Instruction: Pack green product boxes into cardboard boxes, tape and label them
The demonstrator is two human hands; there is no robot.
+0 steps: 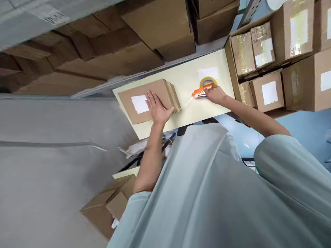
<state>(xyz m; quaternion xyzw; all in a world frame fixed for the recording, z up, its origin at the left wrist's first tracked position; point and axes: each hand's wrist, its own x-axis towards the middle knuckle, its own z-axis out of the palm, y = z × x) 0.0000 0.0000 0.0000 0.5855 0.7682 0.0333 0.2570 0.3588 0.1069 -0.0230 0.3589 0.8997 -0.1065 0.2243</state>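
A closed cardboard box (121, 100) with a white label (139, 104) lies on the pale tabletop. My left hand (158, 109) rests on top of it with fingers spread, near its right end. To the right, my right hand (215, 94) is closed around an orange tape dispenser (199, 92). A roll of yellowish tape (207, 81) sits on the dispenser. What looks like a clear strip of tape runs between the dispenser's tip and the box's right lower corner. The part of the handle inside my fingers is hidden.
A white sheet of paper (208, 72) lies behind the tape roll. Right of the table (219, 57), a large open carton (232, 65) holds several taped boxes. Shelves of cartons (160, 22) line the far side. Another cardboard box (99, 217) stands low at the left.
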